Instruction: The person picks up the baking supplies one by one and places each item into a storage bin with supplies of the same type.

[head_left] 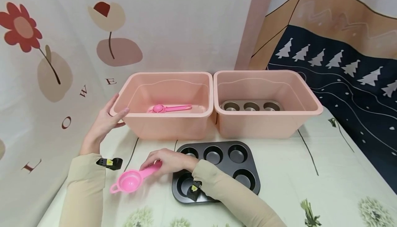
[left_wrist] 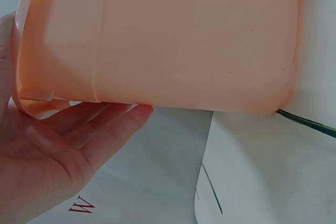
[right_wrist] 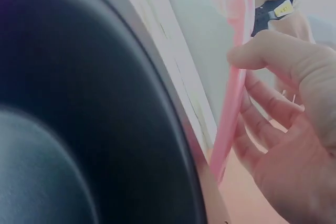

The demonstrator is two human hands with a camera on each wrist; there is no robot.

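My right hand (head_left: 169,161) pinches the handle of a pink egg separator (head_left: 129,181), thumb on one side and fingers on the other. Its round bowl and small end loop point left, low over the cloth. In the right wrist view the egg separator (right_wrist: 231,108) appears edge-on. My left hand (head_left: 103,125) grips the left corner of a peach plastic bin (head_left: 167,127), the thumb over the rim. From the left wrist view, the fingers (left_wrist: 113,129) lie along the bin's outer wall (left_wrist: 184,40). Inside that bin lies a pink long-handled tool (head_left: 170,108) with a rounded head.
A dark muffin pan (head_left: 224,165) lies under my right forearm, in front of the bins. The second peach bin (head_left: 257,125) stands right beside the first and contains a brownish muffin pan (head_left: 251,106). Behind them hangs a printed curtain (head_left: 186,23).
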